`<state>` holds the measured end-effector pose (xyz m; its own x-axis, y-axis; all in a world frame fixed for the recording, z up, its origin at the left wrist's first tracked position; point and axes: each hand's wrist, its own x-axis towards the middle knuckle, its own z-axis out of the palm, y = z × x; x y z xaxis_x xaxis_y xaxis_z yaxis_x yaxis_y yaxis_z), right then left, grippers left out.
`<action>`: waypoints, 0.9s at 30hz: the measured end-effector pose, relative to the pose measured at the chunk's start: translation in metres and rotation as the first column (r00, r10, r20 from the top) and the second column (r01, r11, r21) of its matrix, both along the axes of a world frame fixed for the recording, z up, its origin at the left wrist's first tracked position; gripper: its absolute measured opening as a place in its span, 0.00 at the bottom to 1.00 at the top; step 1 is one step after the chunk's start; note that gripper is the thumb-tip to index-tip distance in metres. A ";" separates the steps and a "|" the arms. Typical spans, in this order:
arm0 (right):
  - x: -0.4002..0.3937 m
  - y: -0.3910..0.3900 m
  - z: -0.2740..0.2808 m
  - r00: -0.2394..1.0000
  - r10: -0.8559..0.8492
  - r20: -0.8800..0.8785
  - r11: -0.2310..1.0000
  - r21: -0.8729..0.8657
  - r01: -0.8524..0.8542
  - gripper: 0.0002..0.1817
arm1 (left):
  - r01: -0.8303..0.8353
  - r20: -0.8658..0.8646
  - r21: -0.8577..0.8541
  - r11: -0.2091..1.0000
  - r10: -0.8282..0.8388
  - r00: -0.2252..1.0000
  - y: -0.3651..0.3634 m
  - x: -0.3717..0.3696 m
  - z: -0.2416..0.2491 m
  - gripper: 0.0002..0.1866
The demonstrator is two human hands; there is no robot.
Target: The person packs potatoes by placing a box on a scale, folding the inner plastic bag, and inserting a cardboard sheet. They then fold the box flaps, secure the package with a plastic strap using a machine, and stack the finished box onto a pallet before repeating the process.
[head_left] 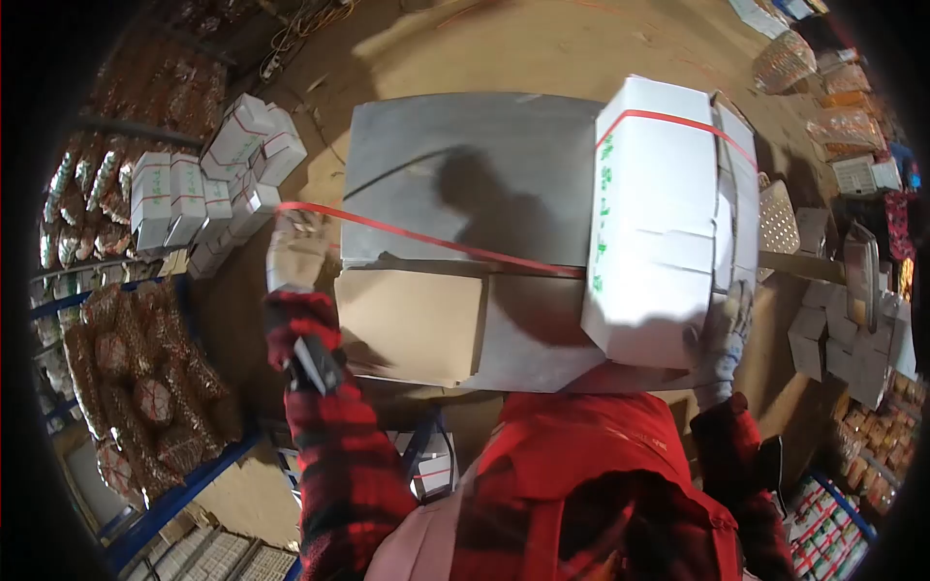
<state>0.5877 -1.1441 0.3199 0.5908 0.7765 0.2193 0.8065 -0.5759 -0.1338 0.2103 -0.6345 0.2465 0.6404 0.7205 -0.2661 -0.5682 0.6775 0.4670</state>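
Note:
A long white carton with green printing lies on the right part of the grey table. A red strap runs round the carton and stretches left across the table, pulled nearly straight. My left hand, in a pale glove, is closed on the strap's far end beyond the table's left edge. At the carton's near right corner, my gloved right hand rests against the side with its fingers stretched out. A second pale carton side shows along the right. Nearer me on the table lies a tan cardboard piece.
Stacked white cartons stand to the left, by shelves of netted sacks. More white boxes and a perforated crate are at the right. Cables lie on the floor behind.

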 end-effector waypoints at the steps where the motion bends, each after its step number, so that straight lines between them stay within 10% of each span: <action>1: -0.002 0.002 -0.003 0.999 -0.037 -0.021 0.999 0.004 0.037 0.51 | -0.082 -0.047 0.103 0.991 0.087 0.995 -0.017 0.025 0.053 0.10; 3: -0.004 0.000 -0.014 0.991 -0.120 -0.060 0.993 0.010 0.121 0.51 | -0.009 -0.041 0.444 0.896 0.030 0.999 -0.060 0.054 0.144 0.09; 8: -0.008 0.006 0.010 0.974 -0.196 -0.115 0.981 -0.031 0.193 0.51 | 0.266 0.481 0.366 0.892 -0.426 0.766 -0.148 0.171 0.257 0.10; 10: -0.008 0.004 0.006 0.969 -0.203 -0.143 0.978 0.021 0.208 0.52 | -0.064 0.076 0.571 0.818 0.025 0.997 -0.199 0.222 0.266 0.09; 11: -0.006 0.002 0.009 0.975 -0.152 -0.159 0.986 0.050 0.162 0.52 | -0.069 0.295 0.409 0.910 -0.061 0.953 -0.247 0.268 0.286 0.08; 14: -0.003 0.001 0.014 0.977 -0.033 -0.209 0.992 0.110 0.057 0.54 | 0.092 0.511 -0.006 0.996 -0.076 0.856 -0.264 0.293 0.258 0.08; 17: 0.006 0.004 0.043 0.905 0.171 -0.389 0.981 0.151 -0.120 0.55 | 0.099 0.387 0.659 0.745 -0.450 0.805 -0.276 0.347 0.227 0.08; 21: 0.015 -0.006 0.032 0.910 0.197 -0.366 0.971 0.203 -0.128 0.47 | 0.242 0.157 0.219 0.945 -0.279 0.947 -0.411 0.423 0.211 0.09; 25: 0.041 -0.036 0.041 0.420 0.469 -0.777 0.834 0.546 0.078 0.35 | 0.457 -0.183 0.014 0.889 -0.447 0.875 -0.506 0.479 0.178 0.09; 27: 0.048 -0.040 0.047 0.104 0.577 -0.810 0.761 0.579 0.294 0.29 | 0.643 -0.028 0.267 0.718 -0.661 0.750 -0.507 0.466 0.160 0.13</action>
<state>0.6357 -1.1845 0.3674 0.4976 0.8660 -0.0490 -0.2125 0.0670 -0.9749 0.6758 -1.1411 0.4063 0.9850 0.1516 -0.0821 -0.0631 0.7604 0.6464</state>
